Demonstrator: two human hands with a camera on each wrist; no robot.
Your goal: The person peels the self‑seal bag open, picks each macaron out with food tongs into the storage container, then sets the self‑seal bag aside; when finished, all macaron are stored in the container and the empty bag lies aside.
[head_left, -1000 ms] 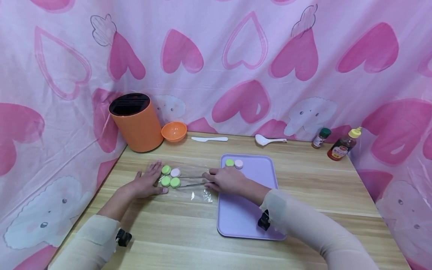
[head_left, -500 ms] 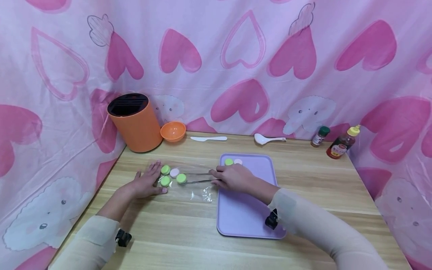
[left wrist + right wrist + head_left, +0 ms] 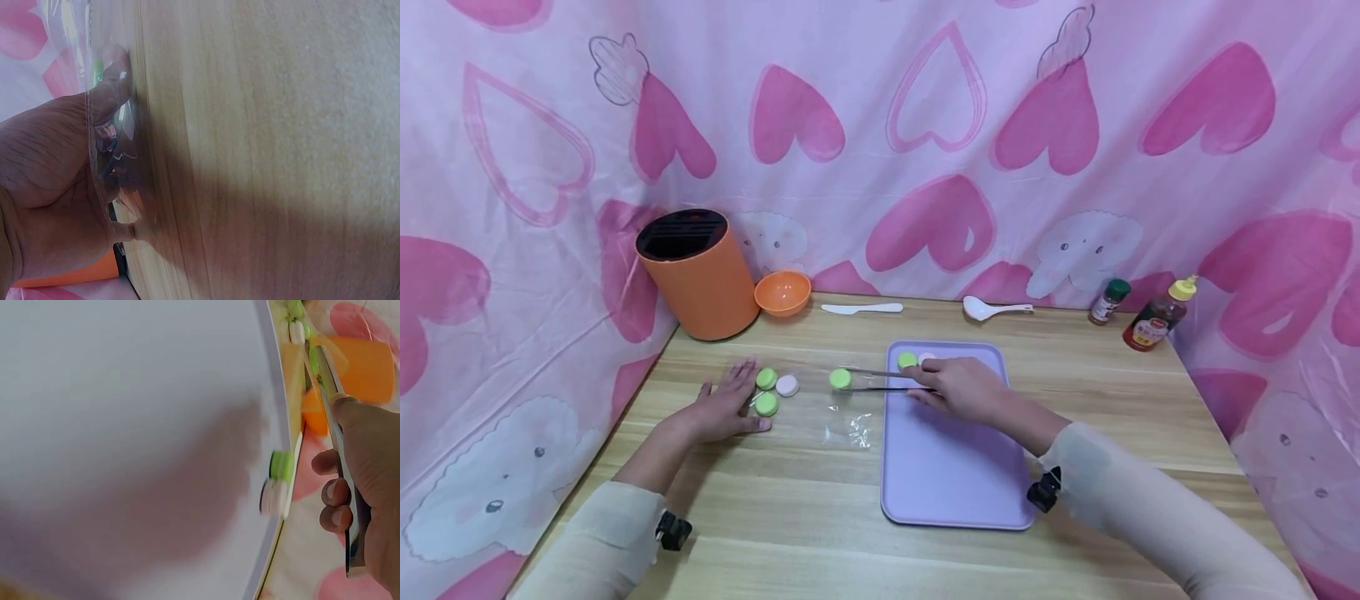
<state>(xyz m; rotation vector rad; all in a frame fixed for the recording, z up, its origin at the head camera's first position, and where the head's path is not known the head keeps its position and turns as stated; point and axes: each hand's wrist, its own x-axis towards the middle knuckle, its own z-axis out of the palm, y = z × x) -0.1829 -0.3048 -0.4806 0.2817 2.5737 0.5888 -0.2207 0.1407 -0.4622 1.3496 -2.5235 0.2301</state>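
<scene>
The right hand [image 3: 964, 387] clamps a pair of metal tongs [image 3: 880, 380] whose tips pinch a green macaron [image 3: 840, 378], held just left of the purple tray [image 3: 955, 492] edge, above the clear plastic bag [image 3: 820, 408]. The left hand [image 3: 724, 407] lies flat with fingers spread, pressing the bag's far end to the table [image 3: 1075, 400], with two green macarons and a pink one [image 3: 787, 385] just beside its fingertips. Beyond the right hand, a green and a pink macaron [image 3: 275, 496] sit at the tray's far rim. The carry looks midway; the next move calls for steady squeeze while swinging rightward over the tray.
</scene>
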